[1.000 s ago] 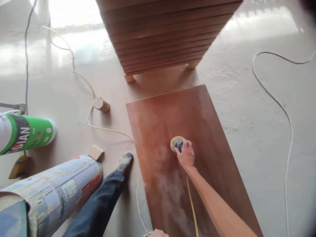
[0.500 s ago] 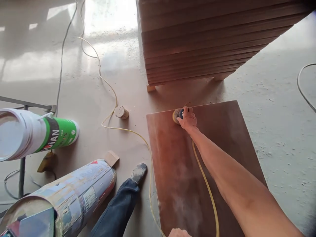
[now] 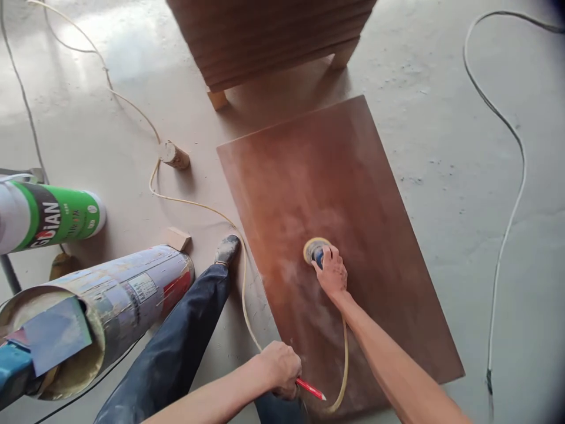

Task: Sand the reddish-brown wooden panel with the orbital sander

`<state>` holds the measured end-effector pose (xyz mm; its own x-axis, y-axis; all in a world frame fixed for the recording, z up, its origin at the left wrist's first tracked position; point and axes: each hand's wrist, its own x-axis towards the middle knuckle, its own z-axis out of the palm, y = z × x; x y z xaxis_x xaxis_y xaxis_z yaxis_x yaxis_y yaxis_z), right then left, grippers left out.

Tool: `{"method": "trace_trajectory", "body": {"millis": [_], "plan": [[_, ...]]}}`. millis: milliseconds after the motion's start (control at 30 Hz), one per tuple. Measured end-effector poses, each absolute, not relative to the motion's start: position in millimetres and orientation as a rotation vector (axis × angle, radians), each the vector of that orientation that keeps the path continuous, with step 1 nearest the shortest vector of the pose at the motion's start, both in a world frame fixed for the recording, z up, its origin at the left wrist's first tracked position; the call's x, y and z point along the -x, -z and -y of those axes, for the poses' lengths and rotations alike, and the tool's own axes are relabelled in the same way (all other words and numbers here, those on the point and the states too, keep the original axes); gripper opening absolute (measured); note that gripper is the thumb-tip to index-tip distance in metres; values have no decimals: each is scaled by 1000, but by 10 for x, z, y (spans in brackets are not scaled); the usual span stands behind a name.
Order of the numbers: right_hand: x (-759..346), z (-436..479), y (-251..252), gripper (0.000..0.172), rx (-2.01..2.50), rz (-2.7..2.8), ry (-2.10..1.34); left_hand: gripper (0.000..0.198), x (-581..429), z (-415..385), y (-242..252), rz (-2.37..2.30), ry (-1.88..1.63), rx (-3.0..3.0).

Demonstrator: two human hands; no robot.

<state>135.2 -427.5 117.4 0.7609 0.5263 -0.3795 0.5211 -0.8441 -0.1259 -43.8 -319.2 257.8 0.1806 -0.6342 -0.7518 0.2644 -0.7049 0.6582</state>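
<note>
My right hand [image 3: 332, 274] is wrapped over the top of a round sander [image 3: 316, 250] with a yellowish pad. The sander rests on a reddish-brown flat board [image 3: 379, 224], near its middle, and pale dust streaks show around it. From the sander a yellow hose [image 3: 345, 353] trails back toward me. My left hand [image 3: 282, 366] is closed at the board's near left edge with a red pencil [image 3: 311, 388] sticking out of it, tip to the right. The hose also reaches this hand from the left; whether the fingers grip it is hidden.
A stack of brown boards [image 3: 273, 41] stands on wooden blocks beyond the board. To the left are a worn drum [image 3: 132, 294], a green-and-white bucket [image 3: 66, 215] and a short cylinder [image 3: 175, 156] beside the hose. A pale cable [image 3: 507, 247] lies on the floor at right.
My right hand has drawn the sander from the board's far edge back to its middle. My left hand has come further into view, showing the red pencil. The view has shifted to the right.
</note>
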Motion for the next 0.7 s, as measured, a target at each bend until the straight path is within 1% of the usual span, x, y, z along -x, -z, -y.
{"method": "trace_trajectory", "body": {"millis": [100, 167, 300, 400, 467, 533, 600, 700], "plan": [[-623, 5323, -1196, 44, 2991, 689, -611, 20, 565, 3417, -2687, 493, 1715, -1756], [-168, 5981, -1214, 44, 3020, 503, -582, 20, 684, 3587, -2743, 560, 1770, -1769], [680, 7199, -1220, 57, 3042, 118, -564, 21, 931, 3892, -2881, 662, 1869, -1807], [1319, 7842, -1186, 70, 3029, -218, -560, 21, 1061, 4061, -2995, 734, 1908, -1796], [1696, 7999, -1167, 75, 3016, -392, -565, 23, 1132, 4133, -3023, 773, 1918, -1774], [1965, 7898, -1168, 74, 3011, -423, -557, 24, 1222, 4173, -2985, 799, 1918, -1765], [2081, 7577, -1187, 69, 3011, -321, -528, 22, 1355, 4197, -2892, 791, 1877, -1786], [1956, 6873, -1203, 60, 2991, -11, -534, 12, 1616, 4222, -2719, 713, 1766, -1824]]}}
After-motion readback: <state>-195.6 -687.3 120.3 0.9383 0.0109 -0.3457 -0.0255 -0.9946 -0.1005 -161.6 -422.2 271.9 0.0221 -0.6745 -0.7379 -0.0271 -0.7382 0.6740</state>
